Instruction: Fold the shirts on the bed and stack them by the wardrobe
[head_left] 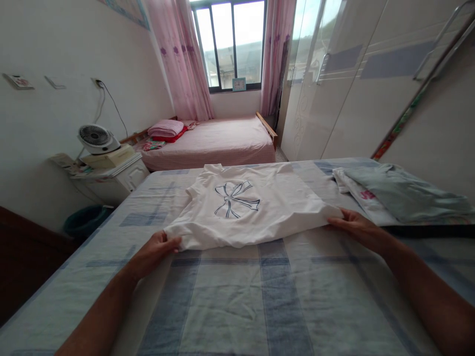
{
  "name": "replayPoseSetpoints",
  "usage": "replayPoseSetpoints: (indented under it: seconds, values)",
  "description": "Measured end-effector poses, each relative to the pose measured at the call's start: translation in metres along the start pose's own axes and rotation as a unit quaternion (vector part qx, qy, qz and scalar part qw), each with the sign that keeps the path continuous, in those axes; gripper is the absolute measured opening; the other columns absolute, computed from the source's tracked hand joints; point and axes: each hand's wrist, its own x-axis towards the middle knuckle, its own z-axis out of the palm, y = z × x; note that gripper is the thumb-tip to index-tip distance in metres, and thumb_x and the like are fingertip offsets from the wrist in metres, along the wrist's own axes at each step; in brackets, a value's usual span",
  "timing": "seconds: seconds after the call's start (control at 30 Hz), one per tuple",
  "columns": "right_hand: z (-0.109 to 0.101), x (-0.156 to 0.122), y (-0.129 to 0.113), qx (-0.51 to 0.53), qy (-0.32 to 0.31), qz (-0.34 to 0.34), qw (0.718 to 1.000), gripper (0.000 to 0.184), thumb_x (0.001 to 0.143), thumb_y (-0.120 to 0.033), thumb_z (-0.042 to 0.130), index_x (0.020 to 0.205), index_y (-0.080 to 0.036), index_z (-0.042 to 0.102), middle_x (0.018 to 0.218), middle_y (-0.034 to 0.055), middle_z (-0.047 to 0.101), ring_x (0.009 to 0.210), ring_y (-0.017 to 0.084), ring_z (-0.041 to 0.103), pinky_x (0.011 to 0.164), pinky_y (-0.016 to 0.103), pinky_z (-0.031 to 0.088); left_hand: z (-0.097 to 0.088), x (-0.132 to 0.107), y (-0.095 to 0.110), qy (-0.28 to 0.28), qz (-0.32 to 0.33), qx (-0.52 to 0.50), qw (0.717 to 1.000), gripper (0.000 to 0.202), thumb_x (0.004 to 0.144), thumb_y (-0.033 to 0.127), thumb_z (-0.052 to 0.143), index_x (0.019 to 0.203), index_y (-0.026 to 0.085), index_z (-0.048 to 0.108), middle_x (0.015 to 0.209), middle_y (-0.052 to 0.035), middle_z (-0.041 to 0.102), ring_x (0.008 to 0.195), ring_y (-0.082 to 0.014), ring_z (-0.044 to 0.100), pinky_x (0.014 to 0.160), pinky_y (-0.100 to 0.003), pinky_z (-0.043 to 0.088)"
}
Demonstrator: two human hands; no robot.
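The white T-shirt (252, 207) is pinched at its near corners by the left hand (154, 252) and right hand (356, 226), spread on the checked bed (237, 301).

From the white shirt (252, 207), the near side is open: checked bedspread (237, 296) runs bare to the bed's edge. Left of the shirt the cover is free too. Past that edge stands a nightstand (118, 180) with a fan (94, 138). Just right of the shirt, a stack of folded clothes (401, 198) crowds that side.
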Motion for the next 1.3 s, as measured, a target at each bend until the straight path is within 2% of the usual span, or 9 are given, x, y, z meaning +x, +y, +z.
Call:
replayPoseSetpoints:
  seconds: [0.1, 0.27, 0.43, 0.53, 0.63, 0.77, 1.07, 1.2, 1.3]
  values:
    - [0.003, 0.0, -0.002, 0.017, 0.031, -0.015, 0.999, 0.031, 0.069, -0.038, 0.074, 0.095, -0.02, 0.067, 0.092, 0.0015, 0.07, 0.08, 0.016, 0.065, 0.071, 0.025, 0.057, 0.004, -0.007, 0.006, -0.015, 0.005, 0.115, 0.993, 0.03, 0.064, 0.035, 0.078, 0.057, 0.011, 0.062, 0.054, 0.0016, 0.056, 0.051, -0.009, 0.048, 0.045, -0.017, 0.039]
    - [0.002, 0.001, -0.011, 0.214, 0.102, -0.046, 0.97, 0.015, 0.071, -0.024, 0.072, 0.08, -0.02, 0.062, 0.069, -0.0025, 0.067, 0.057, 0.011, 0.064, 0.053, 0.018, 0.055, 0.006, -0.005, 0.014, 0.068, 0.06, -0.11, 0.99, 0.031, 0.063, 0.035, 0.078, 0.081, 0.013, 0.067, 0.064, -0.0003, 0.061, 0.054, -0.0123, 0.054, 0.043, -0.02, 0.047]
    - [-0.001, 0.004, -0.005, 0.151, 0.097, 0.004, 0.984, 0.01, 0.076, -0.019, 0.064, 0.083, -0.021, 0.057, 0.083, 0.0013, 0.068, 0.076, 0.016, 0.07, 0.056, 0.018, 0.056, 0.001, -0.003, 0.008, 0.024, -0.026, -0.151, 0.988, 0.027, 0.064, 0.032, 0.079, 0.076, 0.012, 0.065, 0.051, 0.0045, 0.05, 0.036, -0.002, 0.036, 0.03, -0.012, 0.03]
    - [0.002, 0.006, 0.001, 0.061, 0.094, 0.002, 0.994, 0.037, 0.081, -0.031, 0.059, 0.118, -0.024, 0.053, 0.101, 0.0071, 0.067, 0.084, 0.02, 0.069, 0.063, 0.023, 0.058, 0.005, -0.006, 0.004, -0.046, -0.053, -0.058, 0.996, 0.025, 0.065, 0.031, 0.079, 0.07, 0.01, 0.065, 0.05, 0.0036, 0.052, 0.037, -0.0009, 0.036, 0.033, -0.011, 0.029]
    - [0.006, 0.005, -0.001, 0.021, 0.132, -0.027, 0.991, 0.07, 0.08, -0.034, 0.059, 0.143, -0.031, 0.029, 0.103, 0.0055, 0.067, 0.079, 0.019, 0.069, 0.064, 0.027, 0.058, 0.013, -0.008, 0.008, -0.029, -0.045, -0.011, 0.999, 0.024, 0.066, 0.03, 0.078, 0.069, 0.01, 0.066, 0.056, -0.0001, 0.06, 0.046, -0.0068, 0.05, 0.04, -0.014, 0.042]
    - [0.003, -0.004, -0.018, 0.048, 0.138, -0.053, 0.988, 0.051, 0.076, -0.033, 0.066, 0.125, -0.03, 0.056, 0.098, 0.0011, 0.067, 0.069, 0.012, 0.065, 0.063, 0.02, 0.057, 0.017, -0.01, 0.026, 0.045, -0.008, -0.142, 0.989, 0.019, 0.07, 0.02, 0.074, 0.085, 0.013, 0.066, 0.075, -0.0035, 0.068, 0.064, -0.0148, 0.064, 0.055, -0.023, 0.057]
    - [-0.02, -0.043, -0.028, -0.038, 0.167, -0.054, 0.984, 0.04, 0.063, -0.051, 0.073, 0.095, -0.027, 0.072, 0.099, 0.0036, 0.067, 0.066, 0.016, 0.063, 0.063, 0.027, 0.058, -0.006, -0.044, 0.05, 0.088, -0.151, -0.292, 0.94, 0.014, 0.079, 0.002, 0.055, 0.071, 0.014, 0.054, 0.049, 0.004, 0.049, 0.035, -0.004, 0.048, 0.03, -0.007, 0.041]
    - [-0.02, -0.059, -0.011, -0.11, 0.106, 0.005, 0.988, 0.042, 0.063, -0.059, 0.068, 0.095, -0.033, 0.073, 0.098, 0.0055, 0.07, 0.078, 0.027, 0.068, 0.066, 0.036, 0.059, -0.011, -0.05, 0.028, 0.069, -0.176, -0.234, 0.954, 0.015, 0.071, 0.007, 0.067, 0.068, 0.015, 0.055, 0.048, 0.004, 0.051, 0.037, -0.0056, 0.05, 0.034, -0.01, 0.044]
    - [-0.033, -0.063, 0.007, -0.171, 0.007, 0.074, 0.982, 0.041, 0.067, -0.062, 0.062, 0.1, -0.04, 0.071, 0.092, 0.0071, 0.071, 0.078, 0.029, 0.068, 0.061, 0.039, 0.057, -0.024, -0.049, 0.014, 0.018, -0.163, -0.043, 0.985, 0.018, 0.064, 0.02, 0.076, 0.068, 0.015, 0.059, 0.053, 0.0, 0.06, 0.038, -0.0099, 0.054, 0.034, -0.015, 0.043]
